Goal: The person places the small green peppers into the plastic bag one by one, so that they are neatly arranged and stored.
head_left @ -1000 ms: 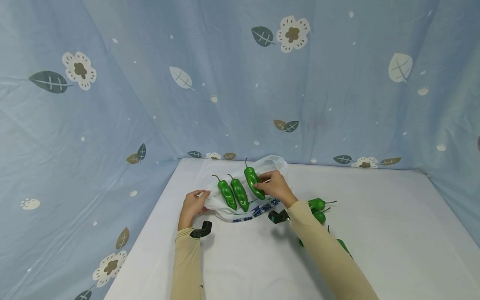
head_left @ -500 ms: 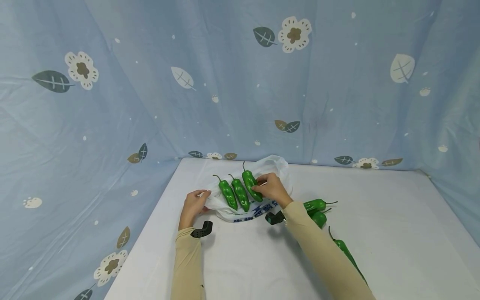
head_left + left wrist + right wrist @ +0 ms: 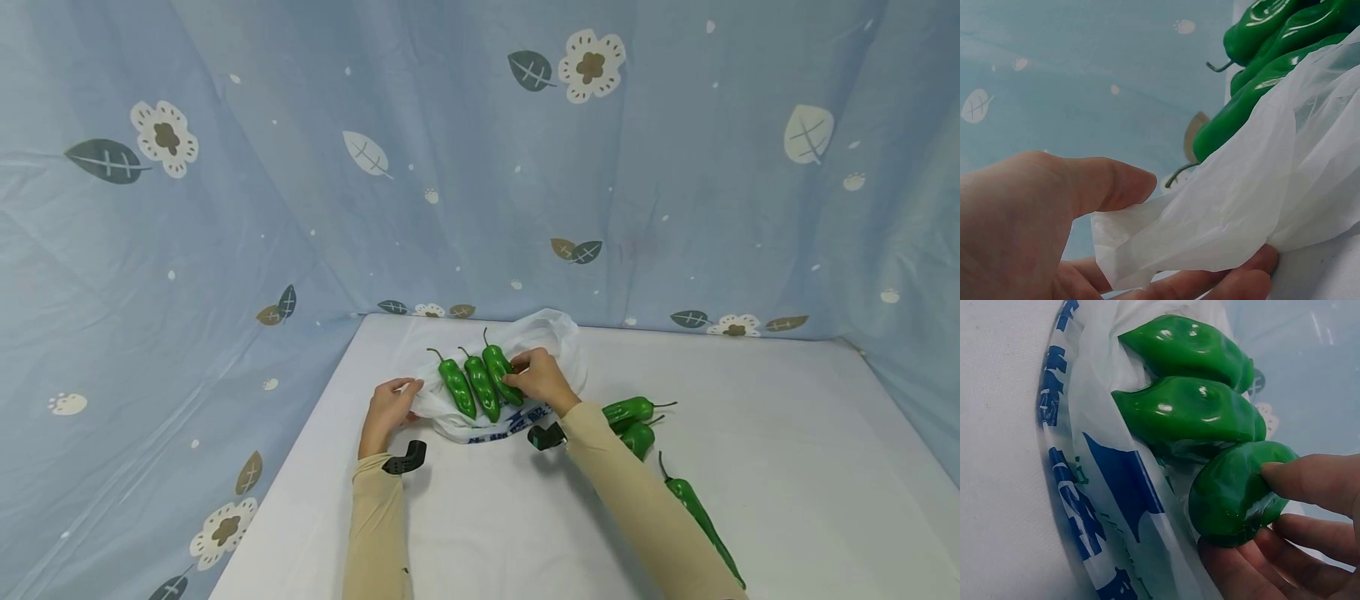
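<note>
A white plastic bag [image 3: 431, 402] with blue print lies on the table, and three green chili peppers rest side by side on it. My left hand [image 3: 387, 410] pinches the bag's left edge; in the left wrist view the thumb lies over the film and the fingers under it. With thumb and fingers my right hand [image 3: 542, 379] grips the rightmost pepper [image 3: 497, 363], beside the middle pepper [image 3: 480, 385]. Farthest left is another pepper [image 3: 456, 388]. In the right wrist view the held pepper [image 3: 1229, 500] points its rounded end toward the camera.
Right of the bag, partly behind my right forearm, lie two more green peppers [image 3: 637, 437]. A long pepper [image 3: 697, 508] lies nearer the front. A blue patterned curtain [image 3: 480, 167] hangs behind the white table [image 3: 787, 433].
My right hand has shifted slightly left and down, bringing the held pepper closer to the other two on the bag. The left hand keeps its hold on the bag's edge.
</note>
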### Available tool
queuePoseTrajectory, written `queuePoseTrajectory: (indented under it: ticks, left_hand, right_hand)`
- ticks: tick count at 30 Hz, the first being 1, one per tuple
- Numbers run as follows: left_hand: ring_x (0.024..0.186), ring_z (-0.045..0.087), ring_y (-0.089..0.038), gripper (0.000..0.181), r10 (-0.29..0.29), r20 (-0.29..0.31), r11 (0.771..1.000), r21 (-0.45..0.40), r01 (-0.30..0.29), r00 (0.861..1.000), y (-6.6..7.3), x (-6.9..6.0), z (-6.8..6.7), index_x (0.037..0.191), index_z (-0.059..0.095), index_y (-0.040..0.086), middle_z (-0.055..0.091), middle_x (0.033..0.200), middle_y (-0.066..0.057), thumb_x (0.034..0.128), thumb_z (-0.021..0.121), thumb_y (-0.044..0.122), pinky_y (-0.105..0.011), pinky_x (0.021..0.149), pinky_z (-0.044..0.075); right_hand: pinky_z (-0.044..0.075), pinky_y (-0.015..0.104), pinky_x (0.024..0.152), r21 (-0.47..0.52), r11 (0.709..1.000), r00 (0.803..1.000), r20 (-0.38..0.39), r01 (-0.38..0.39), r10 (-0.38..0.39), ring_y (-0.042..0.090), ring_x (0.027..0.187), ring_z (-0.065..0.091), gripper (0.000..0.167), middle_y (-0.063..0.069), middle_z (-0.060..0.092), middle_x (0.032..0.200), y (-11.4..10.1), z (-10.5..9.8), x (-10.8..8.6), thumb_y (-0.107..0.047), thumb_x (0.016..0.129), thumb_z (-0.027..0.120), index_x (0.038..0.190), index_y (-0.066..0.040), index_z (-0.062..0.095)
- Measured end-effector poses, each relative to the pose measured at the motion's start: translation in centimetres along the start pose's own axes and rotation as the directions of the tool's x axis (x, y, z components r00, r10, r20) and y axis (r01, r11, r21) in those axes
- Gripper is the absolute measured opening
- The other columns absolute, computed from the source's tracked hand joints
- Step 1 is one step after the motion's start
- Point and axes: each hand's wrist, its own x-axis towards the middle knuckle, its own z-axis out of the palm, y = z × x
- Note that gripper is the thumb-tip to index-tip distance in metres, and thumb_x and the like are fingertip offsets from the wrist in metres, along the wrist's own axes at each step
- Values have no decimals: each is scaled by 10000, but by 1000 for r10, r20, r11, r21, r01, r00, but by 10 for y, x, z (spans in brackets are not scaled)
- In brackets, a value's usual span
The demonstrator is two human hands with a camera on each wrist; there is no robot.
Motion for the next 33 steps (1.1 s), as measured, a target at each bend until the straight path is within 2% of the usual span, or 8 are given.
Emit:
queuePoseTrajectory:
  ticks: [9,12,16,22,28,33]
  left_hand:
    - [611,693,-90,565,0,-3,1000,9,0,1000,-1,0,1,1452,578,41,576,1447,-306,1023,584,408,-206,647,523]
    - [618,698,-90,573,-1,0,1000,13,1,1000,0,-1,0,1461,568,38,562,1461,-310,1023,582,407,-206,672,526]
    - [620,702,-96,576,2,-4,1000,21,-2,1000,0,-1,0,1463,566,39,607,1410,-300,1021,580,408,-203,675,516]
    - [620,712,-108,567,10,-11,1000,14,-10,1000,-1,-1,1,1454,580,51,689,1289,-275,1023,581,419,-199,657,504]
    - [602,699,-98,561,18,-19,1000,25,-18,1000,-3,0,1,1447,592,58,606,1423,-290,1022,578,423,-205,689,502]
    - [596,683,-87,567,19,-16,999,30,-19,1000,-2,0,1,1451,587,55,543,1482,-310,1022,576,426,-208,691,490]
  right_hand:
    - [586,309,676,7,1000,1000,15,-5,5,237,839,708,391,224,723,1127,3,5,1,-116,905,773,1229,89,700]
    - [597,330,717,-7,1000,1000,15,-2,3,258,895,716,391,223,728,1138,4,7,2,-126,909,773,1232,83,703]
    - [602,371,799,-31,999,1000,5,16,-16,300,992,705,377,223,740,1117,3,9,2,-125,902,772,1210,85,717]
    - [609,349,760,-46,997,998,8,59,-59,288,933,729,337,235,757,1053,1,11,0,-78,887,753,1156,123,724]
    - [619,388,823,-39,999,999,18,32,-32,321,1002,734,339,243,755,1104,-1,14,3,-79,904,756,1181,114,720]
    - [622,371,796,-65,998,1000,10,23,-22,295,963,743,310,219,767,1075,0,17,5,-85,904,767,1155,95,738]
